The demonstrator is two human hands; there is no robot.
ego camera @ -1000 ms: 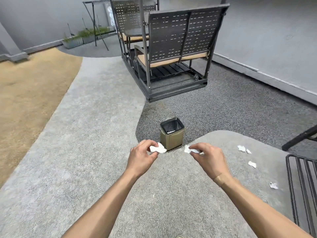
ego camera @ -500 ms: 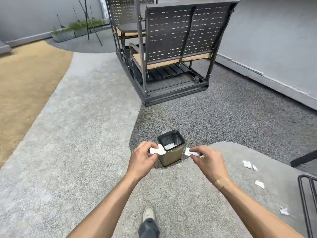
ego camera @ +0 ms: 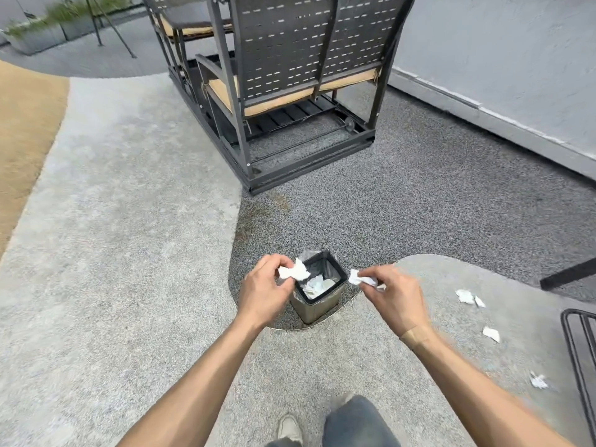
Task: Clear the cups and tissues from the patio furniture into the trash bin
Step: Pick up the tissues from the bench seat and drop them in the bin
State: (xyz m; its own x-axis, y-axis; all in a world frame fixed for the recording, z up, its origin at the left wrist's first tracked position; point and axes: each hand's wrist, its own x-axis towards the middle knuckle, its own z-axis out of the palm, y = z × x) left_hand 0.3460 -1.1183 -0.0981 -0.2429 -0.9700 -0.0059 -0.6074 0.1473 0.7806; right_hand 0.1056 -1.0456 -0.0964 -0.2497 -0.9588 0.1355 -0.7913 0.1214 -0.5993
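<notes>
A small square trash bin [ego camera: 317, 306] with a black liner stands on the ground just ahead of me, with white tissues [ego camera: 317, 285] inside it. My left hand [ego camera: 263, 290] pinches a crumpled white tissue [ego camera: 294, 271] at the bin's left rim. My right hand [ego camera: 392, 296] pinches another crumpled tissue [ego camera: 359, 279] just right of the bin's rim. Both tissues are beside the opening, not over its middle.
Several loose tissues [ego camera: 467, 296] lie on the pale paving to the right. A dark metal patio glider bench [ego camera: 283, 85] with tan cushions stands ahead. A black metal rack [ego camera: 580, 356] is at the right edge. My shoe [ego camera: 290, 429] and knee are below.
I have walked closer to the bin, which now sits between my hands. Both hands still grip their tissues and have come up to the bin's rim.
</notes>
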